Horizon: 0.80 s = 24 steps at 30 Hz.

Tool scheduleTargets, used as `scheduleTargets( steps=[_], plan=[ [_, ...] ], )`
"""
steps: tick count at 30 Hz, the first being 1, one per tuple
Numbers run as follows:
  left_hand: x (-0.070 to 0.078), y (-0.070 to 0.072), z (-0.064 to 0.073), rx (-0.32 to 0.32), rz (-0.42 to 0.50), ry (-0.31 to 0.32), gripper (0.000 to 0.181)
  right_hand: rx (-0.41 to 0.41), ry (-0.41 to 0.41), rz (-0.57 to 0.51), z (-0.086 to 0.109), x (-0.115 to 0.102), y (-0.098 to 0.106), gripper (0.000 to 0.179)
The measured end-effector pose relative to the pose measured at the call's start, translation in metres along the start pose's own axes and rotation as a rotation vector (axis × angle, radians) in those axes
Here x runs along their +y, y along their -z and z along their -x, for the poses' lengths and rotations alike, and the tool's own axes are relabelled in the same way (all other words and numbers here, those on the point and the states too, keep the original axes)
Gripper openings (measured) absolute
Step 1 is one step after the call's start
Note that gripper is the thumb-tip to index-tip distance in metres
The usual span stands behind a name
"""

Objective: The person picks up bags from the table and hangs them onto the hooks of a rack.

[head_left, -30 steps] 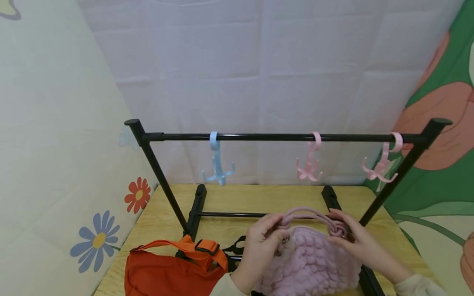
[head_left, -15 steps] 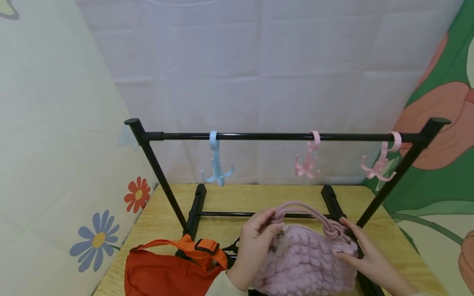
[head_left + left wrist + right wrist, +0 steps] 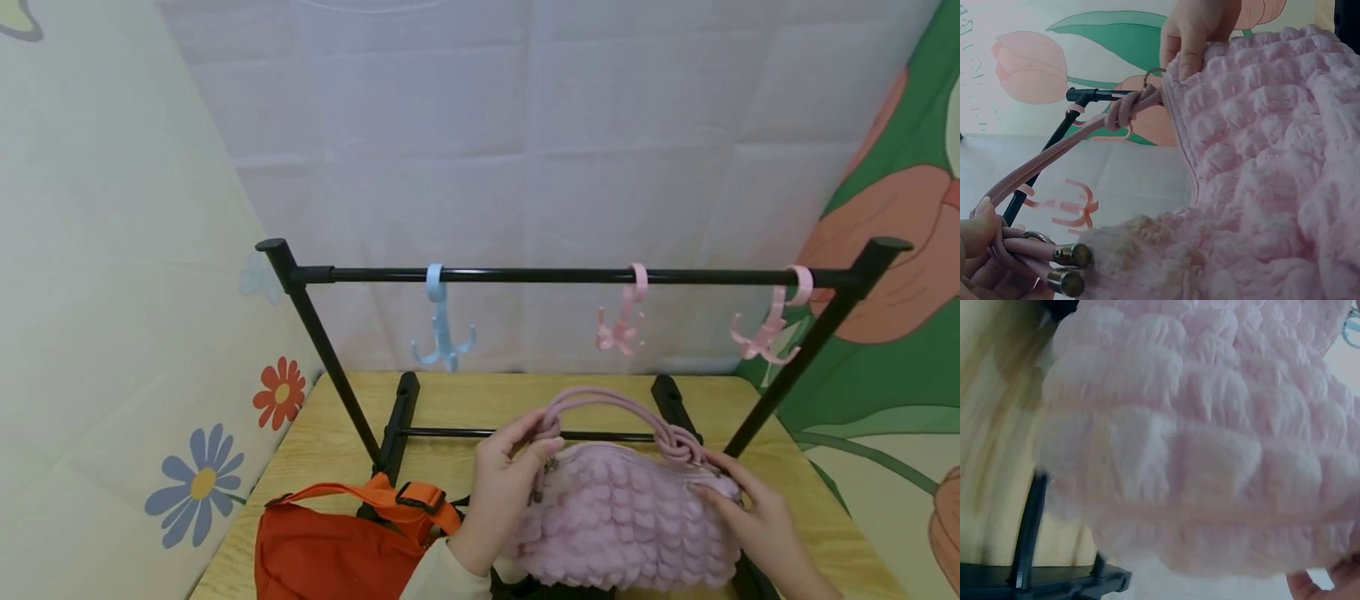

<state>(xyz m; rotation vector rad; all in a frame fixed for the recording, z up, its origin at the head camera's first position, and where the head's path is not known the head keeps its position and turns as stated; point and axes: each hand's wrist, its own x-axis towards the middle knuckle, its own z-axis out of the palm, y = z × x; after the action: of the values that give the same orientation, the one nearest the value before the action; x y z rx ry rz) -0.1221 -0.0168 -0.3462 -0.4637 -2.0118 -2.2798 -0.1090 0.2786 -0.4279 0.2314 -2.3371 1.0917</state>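
Note:
A puffy pink handbag (image 3: 622,517) is held up over the front of the table, its ruffled side facing the head camera. My left hand (image 3: 506,492) pinches the knotted left end of its cord handle (image 3: 600,396). In the left wrist view the thumb lies on that knot, beside two metal cord ends (image 3: 1069,269). My right hand (image 3: 757,517) grips the bag's upper right corner, just below the other handle knot (image 3: 1125,109). In the right wrist view the bag's puffy fabric (image 3: 1197,450) covers most of the picture, and only a few fingertips show at the lower right.
A black rack (image 3: 525,276) stands across the table (image 3: 480,400). From its bar hang a blue hook (image 3: 442,329), a pink hook (image 3: 621,321) and another pink hook (image 3: 768,329). An orange-red bag (image 3: 337,550) lies at the front left.
The pink handbag has risen and its handle has spread wider. My left hand has moved slightly left and up. My right hand has shifted from the handle knot to the bag's corner.

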Motion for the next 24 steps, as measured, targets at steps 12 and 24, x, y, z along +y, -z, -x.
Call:
scheduleTargets(
  steps=[12,24],
  plan=[
    [-0.001,0.003,-0.01,0.069,0.002,-0.066,0.033,0.194,-0.116,0.031,-0.017,-0.03,0.011,0.041],
    [0.005,-0.001,-0.022,0.098,0.039,-0.111,0.033,0.279,-0.132,0.033,-0.034,-0.051,0.016,0.04]
  ],
)
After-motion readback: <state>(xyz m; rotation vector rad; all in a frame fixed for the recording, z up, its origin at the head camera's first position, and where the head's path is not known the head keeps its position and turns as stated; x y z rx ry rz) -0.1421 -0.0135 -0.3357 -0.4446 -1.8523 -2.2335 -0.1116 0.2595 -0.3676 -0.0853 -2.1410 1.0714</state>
